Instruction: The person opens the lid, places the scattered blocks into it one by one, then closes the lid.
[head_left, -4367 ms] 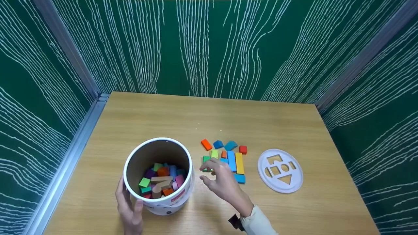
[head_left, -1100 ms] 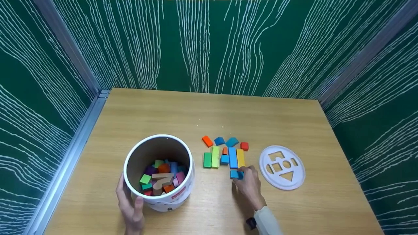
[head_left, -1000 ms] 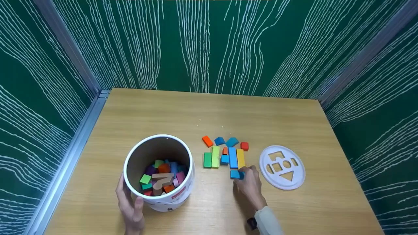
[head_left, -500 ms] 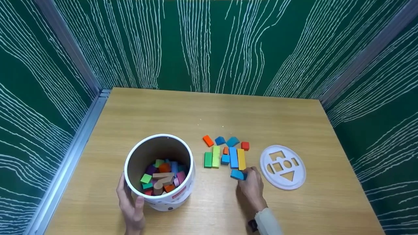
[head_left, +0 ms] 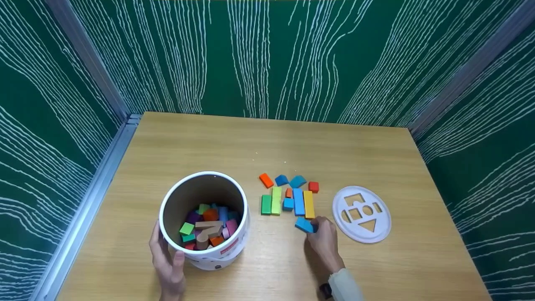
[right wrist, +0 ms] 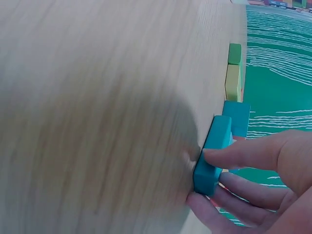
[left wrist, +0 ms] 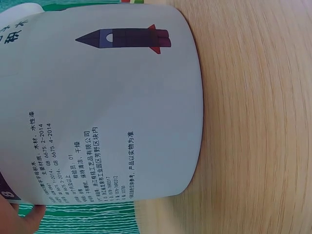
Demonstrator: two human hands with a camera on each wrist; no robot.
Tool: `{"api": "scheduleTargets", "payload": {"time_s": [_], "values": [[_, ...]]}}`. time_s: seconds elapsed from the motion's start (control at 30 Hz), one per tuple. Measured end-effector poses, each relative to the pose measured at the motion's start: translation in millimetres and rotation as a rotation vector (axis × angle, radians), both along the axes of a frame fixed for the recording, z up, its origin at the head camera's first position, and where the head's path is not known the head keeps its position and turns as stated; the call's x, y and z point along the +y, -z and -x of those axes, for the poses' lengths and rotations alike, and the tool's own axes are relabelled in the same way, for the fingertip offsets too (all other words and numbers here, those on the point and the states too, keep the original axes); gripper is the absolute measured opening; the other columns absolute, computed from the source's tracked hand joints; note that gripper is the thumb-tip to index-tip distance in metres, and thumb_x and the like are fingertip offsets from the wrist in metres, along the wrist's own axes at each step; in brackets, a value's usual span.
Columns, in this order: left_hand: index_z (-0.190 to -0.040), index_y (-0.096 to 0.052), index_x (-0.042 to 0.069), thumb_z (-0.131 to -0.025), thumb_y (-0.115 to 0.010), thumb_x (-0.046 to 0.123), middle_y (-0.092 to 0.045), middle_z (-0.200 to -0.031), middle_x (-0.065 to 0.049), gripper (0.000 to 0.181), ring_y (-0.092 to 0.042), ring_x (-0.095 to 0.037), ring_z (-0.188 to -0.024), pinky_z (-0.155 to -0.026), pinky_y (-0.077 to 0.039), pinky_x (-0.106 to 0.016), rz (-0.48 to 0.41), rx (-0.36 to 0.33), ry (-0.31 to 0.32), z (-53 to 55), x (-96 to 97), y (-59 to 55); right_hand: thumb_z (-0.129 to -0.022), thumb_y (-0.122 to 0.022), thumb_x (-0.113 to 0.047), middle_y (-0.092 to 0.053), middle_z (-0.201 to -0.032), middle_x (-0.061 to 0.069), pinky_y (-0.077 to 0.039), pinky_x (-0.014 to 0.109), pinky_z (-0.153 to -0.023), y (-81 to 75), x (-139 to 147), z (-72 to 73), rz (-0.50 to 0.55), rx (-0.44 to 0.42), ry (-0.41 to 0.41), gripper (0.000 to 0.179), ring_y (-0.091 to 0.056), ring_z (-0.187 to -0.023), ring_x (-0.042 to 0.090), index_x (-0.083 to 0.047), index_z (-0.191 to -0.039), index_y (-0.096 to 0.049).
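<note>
My right hand [head_left: 324,240] pinches the right end of a blue rectangular block [head_left: 304,225], which lies slantwise on the table in front of the other blocks. In the right wrist view the thumb lies on top of this blue block [right wrist: 217,139] and the fingers are at its far side and end. On the left, my left hand [head_left: 169,267] grips the side of a white bucket [head_left: 209,264], thumb near the rim. Several coloured blocks lie inside the bucket. Printed text and a rocket picture show on the bucket wall [left wrist: 117,87] in the left wrist view.
Beyond the right hand stand a green block [head_left: 266,205], a light green block [head_left: 276,200], a long blue block [head_left: 298,201] and a yellow block [head_left: 308,204]. A red cube [head_left: 313,187] and other small blocks lie behind. A white lid [head_left: 378,232] with shaped holes lies right.
My right hand has moved from the green blocks to the front blue block. Over the last second that block has turned, its right end swinging toward me. My left hand has stayed on the bucket.
</note>
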State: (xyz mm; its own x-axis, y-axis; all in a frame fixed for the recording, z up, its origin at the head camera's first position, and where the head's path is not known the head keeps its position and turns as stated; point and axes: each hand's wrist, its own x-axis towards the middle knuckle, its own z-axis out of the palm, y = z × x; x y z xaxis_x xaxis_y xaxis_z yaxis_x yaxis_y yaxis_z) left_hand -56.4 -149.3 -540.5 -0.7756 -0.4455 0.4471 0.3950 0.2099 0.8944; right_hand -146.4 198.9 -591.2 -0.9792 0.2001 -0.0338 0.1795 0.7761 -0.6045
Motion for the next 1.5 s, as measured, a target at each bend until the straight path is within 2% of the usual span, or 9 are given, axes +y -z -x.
{"api": "scheduleTargets", "payload": {"time_s": [0.1,0.33,0.6,0.87,1.1,1.3,1.5], "values": [[-0.145,-0.027,-0.003,-0.085,-0.047,0.004,-0.032,-0.147,-0.015,0.063,-0.032,-0.025,-0.131,-0.109,-0.026,-0.026,-0.009,0.054,0.020,0.9,-0.3,1.3,-0.067,-0.068,0.013,-0.067,-0.088,0.017,-0.054,0.046,-0.079,0.9,1,-1.8,0.015,0.028,-0.016,0.024,-0.064,-0.085,0.027,0.008,-0.090,-0.068],[-0.145,-0.028,-0.001,-0.084,-0.047,0.003,-0.033,-0.147,-0.014,0.063,-0.033,-0.024,-0.132,-0.109,-0.027,-0.025,-0.009,0.040,0.008,1.1,-0.6,2.0,-0.066,-0.068,0.014,-0.066,-0.093,0.017,-0.053,0.046,-0.082,-1.5,1,-3.7,0.058,-0.006,-0.010,0.031,-0.062,-0.087,0.026,0.007,-0.096,-0.068],[-0.146,-0.028,0.003,-0.086,-0.049,0.008,-0.032,-0.148,-0.014,0.063,-0.032,-0.024,-0.133,-0.110,-0.025,-0.029,-0.022,0.017,0.014,-1.4,1.0,-4.2,-0.067,-0.068,0.014,-0.065,-0.101,0.018,-0.050,0.049,-0.086,-12.5,1,-5.7,0.101,-0.062,0.004,0.034,-0.061,-0.094,0.027,0.005,-0.100,-0.067],[-0.146,-0.029,0.006,-0.086,-0.049,0.008,-0.032,-0.149,-0.012,0.064,-0.032,-0.023,-0.133,-0.111,-0.025,-0.029,-0.024,0.001,0.008,-1.8,1.6,-4.1,-0.067,-0.066,0.016,-0.066,-0.097,0.017,-0.052,0.045,-0.084,-22.1,0,-9.2,0.102,0.031,-0.038,0.032,-0.062,-0.092,0.027,0.006,-0.098,-0.069],[-0.145,-0.030,0.002,-0.082,-0.048,0.003,-0.034,-0.146,-0.015,0.066,-0.034,-0.024,-0.131,-0.109,-0.027,-0.026,-0.019,0.018,0.004,-1.0,0.7,-3.8,-0.064,-0.068,0.014,-0.066,-0.089,0.016,-0.055,0.043,-0.075,-26.4,0,-10.0,0.070,0.114,-0.066,0.025,-0.064,-0.083,0.028,0.007,-0.088,-0.071],[-0.147,-0.029,0.008,-0.082,-0.049,0.003,-0.033,-0.148,-0.010,0.067,-0.032,-0.022,-0.132,-0.110,-0.027,-0.029,-0.037,-0.049,0.005,-2.9,0.6,-6.7,-0.064,-0.068,0.016,-0.066,-0.092,0.016,-0.055,0.043,-0.076,-33.2,-1,-11.4,0.097,0.080,-0.074,0.029,-0.063,-0.086,0.027,0.006,-0.091,-0.071],[-0.147,-0.029,0.007,-0.086,-0.049,0.008,-0.033,-0.148,-0.013,0.064,-0.033,-0.021,-0.132,-0.110,-0.026,-0.027,-0.026,-0.069,-0.011,-2.6,1.4,-6.1,-0.064,-0.067,0.016,-0.065,-0.093,0.016,-0.056,0.044,-0.076,-38.5,-1,-12.2,0.124,0.075,-0.089,0.029,-0.063,-0.086,0.027,0.006,-0.091,-0.070]]}}
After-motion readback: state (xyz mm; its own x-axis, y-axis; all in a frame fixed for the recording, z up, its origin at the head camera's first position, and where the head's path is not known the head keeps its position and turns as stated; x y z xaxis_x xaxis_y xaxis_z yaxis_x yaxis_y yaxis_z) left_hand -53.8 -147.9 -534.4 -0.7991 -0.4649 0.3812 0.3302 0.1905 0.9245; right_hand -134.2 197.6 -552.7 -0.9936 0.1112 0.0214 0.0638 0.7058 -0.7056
